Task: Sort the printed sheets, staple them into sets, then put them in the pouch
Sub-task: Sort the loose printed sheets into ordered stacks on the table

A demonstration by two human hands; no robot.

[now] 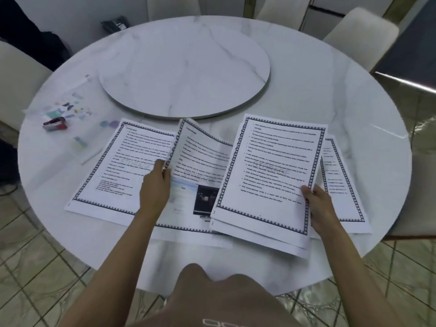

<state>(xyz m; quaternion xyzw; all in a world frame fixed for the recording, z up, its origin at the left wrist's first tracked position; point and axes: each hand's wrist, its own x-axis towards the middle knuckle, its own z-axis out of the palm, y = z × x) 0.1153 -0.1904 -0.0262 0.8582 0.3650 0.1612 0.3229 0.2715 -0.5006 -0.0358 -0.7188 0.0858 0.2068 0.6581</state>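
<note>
head: left hand (154,185) pinches the edge of a curled sheet (203,147) over the middle pile (186,199), right hand (317,205) grips a stack (271,175) by its right edge. stapler (55,123) sits on the pouch (80,107), far left. lay the sheet flat, edges squared

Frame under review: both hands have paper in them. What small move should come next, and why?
Probably lay the curled sheet flat onto the page at the left. The left hand pinches its edge, and it arches half-lifted beside that page. The right hand is busy holding a stack, so little else can be sorted until the sheet lands.
</note>
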